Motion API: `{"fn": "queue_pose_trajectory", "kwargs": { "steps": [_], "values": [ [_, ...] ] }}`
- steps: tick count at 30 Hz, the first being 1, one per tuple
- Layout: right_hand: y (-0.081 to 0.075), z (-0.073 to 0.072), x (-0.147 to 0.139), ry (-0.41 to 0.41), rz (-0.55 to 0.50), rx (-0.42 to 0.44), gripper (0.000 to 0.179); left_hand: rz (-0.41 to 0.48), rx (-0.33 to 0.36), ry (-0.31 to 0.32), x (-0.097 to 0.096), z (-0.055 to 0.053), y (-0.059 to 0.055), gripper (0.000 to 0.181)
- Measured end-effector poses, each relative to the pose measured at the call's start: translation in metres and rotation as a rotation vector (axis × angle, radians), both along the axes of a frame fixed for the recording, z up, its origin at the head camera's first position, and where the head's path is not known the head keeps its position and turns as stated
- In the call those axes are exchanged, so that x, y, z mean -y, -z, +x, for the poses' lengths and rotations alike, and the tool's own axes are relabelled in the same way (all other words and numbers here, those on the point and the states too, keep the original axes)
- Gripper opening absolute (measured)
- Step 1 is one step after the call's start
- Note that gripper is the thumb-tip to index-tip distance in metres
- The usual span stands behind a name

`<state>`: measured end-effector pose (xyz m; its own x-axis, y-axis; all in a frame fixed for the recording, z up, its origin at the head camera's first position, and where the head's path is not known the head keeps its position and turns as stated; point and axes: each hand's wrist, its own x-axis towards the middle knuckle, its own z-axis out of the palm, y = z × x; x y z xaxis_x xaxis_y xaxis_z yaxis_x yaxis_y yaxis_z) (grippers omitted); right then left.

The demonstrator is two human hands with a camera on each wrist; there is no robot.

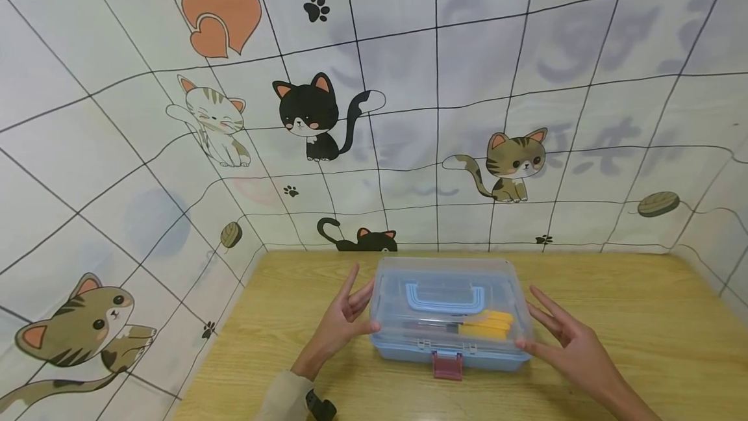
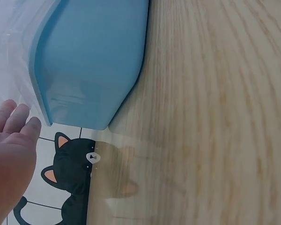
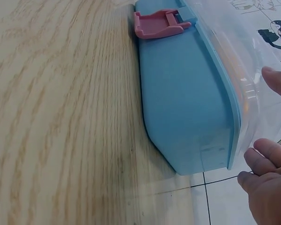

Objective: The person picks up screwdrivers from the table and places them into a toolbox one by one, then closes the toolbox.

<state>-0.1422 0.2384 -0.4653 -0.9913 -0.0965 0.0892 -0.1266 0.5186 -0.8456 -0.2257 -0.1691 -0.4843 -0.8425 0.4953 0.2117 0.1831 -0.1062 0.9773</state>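
Observation:
A light-blue plastic toolbox (image 1: 397, 351) with a clear lid (image 1: 444, 266) stands on the wooden table. The lid lies over the base, and a blue carry handle (image 1: 447, 307) sits on top. Through the plastic, yellow items (image 1: 487, 325) show; their kind is unclear. At the front, the pink latch (image 1: 447, 366) is swung outward, as the right wrist view also shows. My left hand (image 1: 339, 323) is at the box's left side, fingers extended, thumb at the lid's edge. On the opposite side my right hand (image 1: 575, 349) spreads likewise, its thumb near the lid's front corner.
A wooden tabletop (image 1: 631, 304) extends to both sides of the box. Behind it and at the left rises a white wall covering (image 1: 403, 141) with grid lines and cartoon cats. A dark band (image 1: 320, 405) is on the left wrist.

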Motion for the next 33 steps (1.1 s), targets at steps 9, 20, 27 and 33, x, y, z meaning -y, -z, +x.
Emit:
{"fn": "queue_pose_trajectory", "kwargs": {
  "steps": [9,20,27,33],
  "values": [
    [0.007,0.001,-0.002,0.006,0.029,0.004,0.091,-0.005,0.005,0.0,0.001,0.002,0.005,0.109],
    [0.001,0.001,-0.001,-0.038,0.054,-0.144,0.097,-0.252,-0.182,-0.071,0.0,0.004,-0.01,0.102],
    [-0.013,-0.006,0.009,-0.067,0.156,-0.239,0.092,-0.542,-0.359,-0.168,-0.017,-0.001,-0.024,0.077],
    [-0.022,-0.014,0.022,-0.205,0.282,-0.425,0.087,-0.674,-0.642,-0.149,-0.039,-0.006,-0.04,0.07]
  ]
}}
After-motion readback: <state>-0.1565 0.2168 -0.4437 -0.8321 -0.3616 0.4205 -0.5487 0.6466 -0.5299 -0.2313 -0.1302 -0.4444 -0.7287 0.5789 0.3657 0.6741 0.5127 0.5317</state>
